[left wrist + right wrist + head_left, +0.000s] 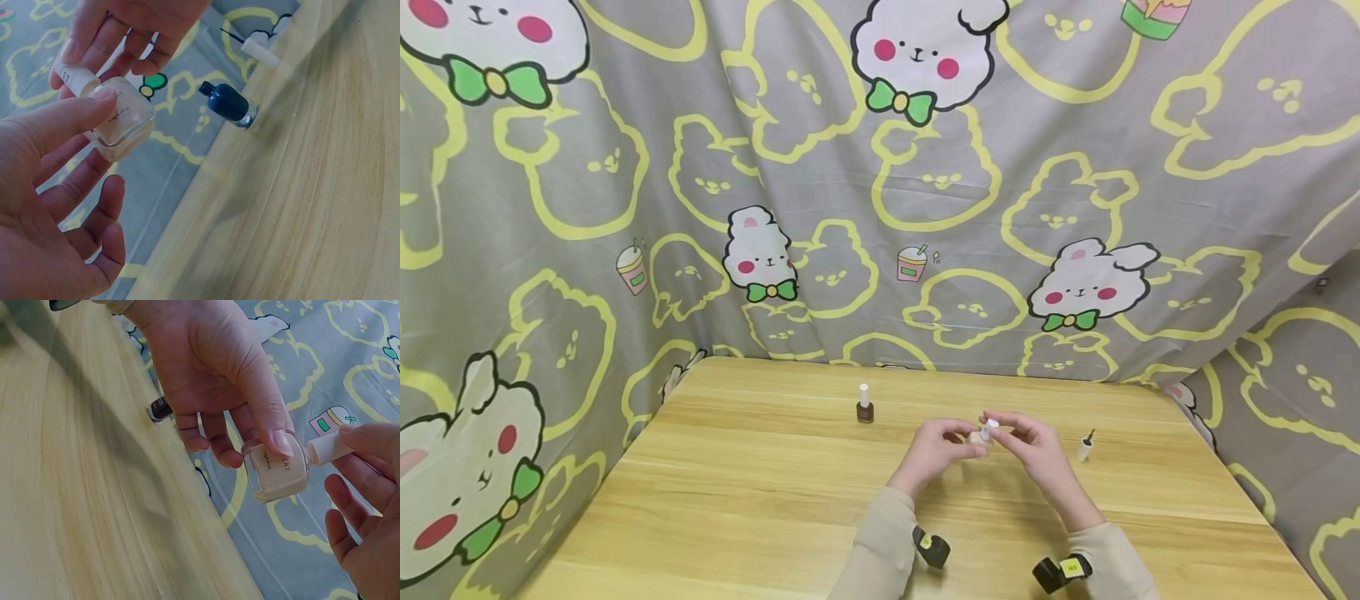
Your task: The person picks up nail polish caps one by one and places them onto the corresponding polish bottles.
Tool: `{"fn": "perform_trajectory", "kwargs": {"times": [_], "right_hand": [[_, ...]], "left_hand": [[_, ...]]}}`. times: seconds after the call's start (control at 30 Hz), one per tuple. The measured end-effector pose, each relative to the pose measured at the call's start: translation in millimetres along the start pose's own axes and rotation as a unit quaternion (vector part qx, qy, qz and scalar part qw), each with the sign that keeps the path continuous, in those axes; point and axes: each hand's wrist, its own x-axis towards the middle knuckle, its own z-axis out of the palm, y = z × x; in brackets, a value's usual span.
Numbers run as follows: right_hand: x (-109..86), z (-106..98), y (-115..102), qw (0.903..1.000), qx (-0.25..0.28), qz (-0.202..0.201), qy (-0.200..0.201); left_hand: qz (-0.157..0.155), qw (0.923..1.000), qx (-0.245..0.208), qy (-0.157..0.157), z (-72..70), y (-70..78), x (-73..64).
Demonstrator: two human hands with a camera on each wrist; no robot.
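Observation:
Over the wooden table my left hand (934,452) grips a squarish glass bottle of pale nail polish (130,122), its thumb across the printed front in both wrist views. My right hand (1037,446) pinches the white cap (328,449) between thumb and fingers. The cap sits on the bottle's neck, and the bottle is tilted. An uncapped dark blue nail polish bottle (229,102) stands on the table beyond the hands; in the head view it is hidden. Near my right hand, a white cap with its brush (1085,447) stands brush up.
A dark nail polish bottle with a white cap (865,406) stands toward the back of the wooden table (722,483), left of the hands. A grey curtain (835,183) with cartoon rabbits hangs right behind the table and along its sides.

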Motion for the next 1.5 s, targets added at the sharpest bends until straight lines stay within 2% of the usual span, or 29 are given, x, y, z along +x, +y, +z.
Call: {"fn": "perform_trajectory", "kwargs": {"times": [0.13, 0.3, 0.57, 0.7, 0.93, 1.23, 1.5], "right_hand": [[-0.3, 1.6, -0.3, 0.9998, 0.003, 0.005, 0.019], [-1.1, 4.1, -0.9, 0.9979, 0.006, 0.034, 0.055], [-1.9, 10.2, -1.4, 0.9909, 0.025, 0.05, 0.123], [-1.8, 12.5, -1.2, 0.9876, 0.033, 0.06, 0.141], [-1.3, 11.9, -0.6, 0.9908, 0.03, 0.054, 0.121], [0.0, 7.4, 2.3, 0.9956, 0.052, 0.012, 0.077], [-1.0, 3.1, 2.9, 0.9989, 0.033, 0.007, 0.033]], "left_hand": [[0.005, 0.9999, 0.008, 0.005, 1.1, 0.0, -0.2], [0.012, 0.9996, 0.023, 0.006, 2.6, 3.1, -1.5], [0.033, 0.9983, 0.046, 0.011, 6.9, 7.7, -1.7], [0.036, 0.998, 0.049, 0.016, 8.9, 9.1, -2.1], [0.04, 0.998, 0.044, 0.021, 8.3, 7.3, -2.4], [0.007, 0.9996, 0.015, 0.021, 1.5, 4.2, -1.6], [0.001, 0.9999, 0.014, 0.008, -2.5, 5.6, -2.1]]}}
